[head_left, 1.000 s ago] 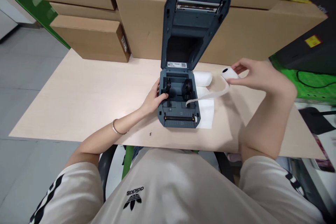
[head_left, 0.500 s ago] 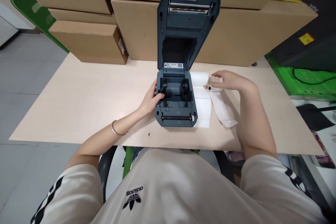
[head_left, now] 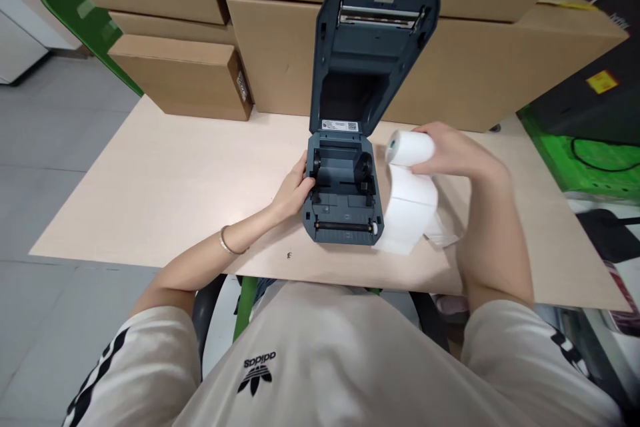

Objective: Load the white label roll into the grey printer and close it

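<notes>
A dark grey label printer (head_left: 345, 235) stands on the table with its lid (head_left: 373, 47) swung up and back. Two black roll holders show inside its bay, with no roll between them. My left hand (head_left: 294, 192) grips the printer's left side, thumb hooked over the rim. To the right of the printer, my right hand (head_left: 440, 150) is closed around the right end of a white label roll (head_left: 411, 148). A strip of blank labels (head_left: 411, 203) hangs from the roll down to the tabletop. Another paper strip (head_left: 441, 232) lies partly hidden behind the labels and my right forearm.
Large cardboard boxes (head_left: 280, 60) line the back of the table (head_left: 200, 173), and a smaller box (head_left: 185, 77) sits at the back left. A green crate (head_left: 575, 160) with a black cable is off to the right. The table's front edge is close to my body.
My right hand has taken hold of the larger label roll and moved it up and right, away from the printer. My left thumb has shifted from the holder area to the rim.
</notes>
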A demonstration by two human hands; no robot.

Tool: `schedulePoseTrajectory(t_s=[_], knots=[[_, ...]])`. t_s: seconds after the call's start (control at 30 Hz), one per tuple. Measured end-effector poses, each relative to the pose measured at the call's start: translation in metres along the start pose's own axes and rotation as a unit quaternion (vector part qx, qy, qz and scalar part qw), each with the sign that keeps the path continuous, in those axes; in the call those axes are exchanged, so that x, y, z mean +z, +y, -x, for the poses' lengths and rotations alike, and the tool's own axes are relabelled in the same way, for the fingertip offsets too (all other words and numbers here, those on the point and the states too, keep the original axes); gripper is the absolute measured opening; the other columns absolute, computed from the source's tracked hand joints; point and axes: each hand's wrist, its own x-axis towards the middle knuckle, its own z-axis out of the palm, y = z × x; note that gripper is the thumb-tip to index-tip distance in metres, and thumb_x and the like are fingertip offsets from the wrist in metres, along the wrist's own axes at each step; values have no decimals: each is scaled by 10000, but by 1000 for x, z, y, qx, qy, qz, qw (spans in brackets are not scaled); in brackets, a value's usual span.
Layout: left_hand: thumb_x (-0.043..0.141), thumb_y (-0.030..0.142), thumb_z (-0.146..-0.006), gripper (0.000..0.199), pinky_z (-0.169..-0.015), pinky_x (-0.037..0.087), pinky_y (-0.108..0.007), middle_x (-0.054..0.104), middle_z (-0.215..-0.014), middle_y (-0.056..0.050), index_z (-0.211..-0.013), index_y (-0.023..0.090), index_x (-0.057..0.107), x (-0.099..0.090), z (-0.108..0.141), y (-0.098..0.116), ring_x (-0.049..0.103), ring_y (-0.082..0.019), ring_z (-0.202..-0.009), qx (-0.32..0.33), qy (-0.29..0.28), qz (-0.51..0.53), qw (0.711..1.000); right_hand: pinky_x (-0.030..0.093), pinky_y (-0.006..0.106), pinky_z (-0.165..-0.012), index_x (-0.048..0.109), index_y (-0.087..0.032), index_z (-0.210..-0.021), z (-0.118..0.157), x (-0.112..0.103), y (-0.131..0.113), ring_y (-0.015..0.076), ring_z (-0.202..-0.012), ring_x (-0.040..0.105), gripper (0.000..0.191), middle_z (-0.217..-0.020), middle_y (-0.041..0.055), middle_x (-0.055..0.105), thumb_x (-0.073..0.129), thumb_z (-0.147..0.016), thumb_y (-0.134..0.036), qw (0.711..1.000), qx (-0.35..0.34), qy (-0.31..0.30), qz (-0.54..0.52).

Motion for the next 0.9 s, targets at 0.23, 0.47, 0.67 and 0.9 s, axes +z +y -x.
schedulePoseTrajectory(t_s=[0.23, 0.47, 0.67, 0.9], knots=[[568, 385, -966, 739, -1424, 305, -566, 501, -1784, -92, -1681, 235, 451, 0, 1, 0, 434, -371, -1675, -8, 4, 1, 1000, 580, 438, -760, 644, -289, -1248, 40, -36, -49, 344, -1007, 772, 744, -1207, 93, 791, 837, -662, -706, 988, -101, 70, -93], [560, 381, -962, 760, -1429, 305, -540, 510, -1775, -89, -1696, 234, 429, 1, -1, 7, 406, -366, -1694, -5, 0, -2, 1000, 518, 511, -981, 664, -250, -1257, 4, -7, -141, 390, -1108, 722, 672, -1248, 115, 787, 839, -653, -488, 979, -188, -3, -83], [552, 317, -928, 797, -1430, 295, -565, 480, -1799, -96, -1707, 207, 423, -1, 1, 3, 403, -370, -1699, -26, 5, -7, 1000, 426, 467, -992, 711, -175, -1304, -19, 11, -145, 373, -1112, 708, 669, -1264, 148, 786, 786, -696, -446, 975, -212, -48, 37], [564, 337, -921, 845, -1447, 264, -524, 418, -1834, -108, -1731, 177, 387, -2, 0, -7, 369, -369, -1719, -44, 4, -10, 999, 451, 529, -1064, 690, -121, -1400, -39, 51, -139, 412, -1177, 707, 727, -1337, 205, 784, 828, -755, -428, 978, -184, -67, 65]])
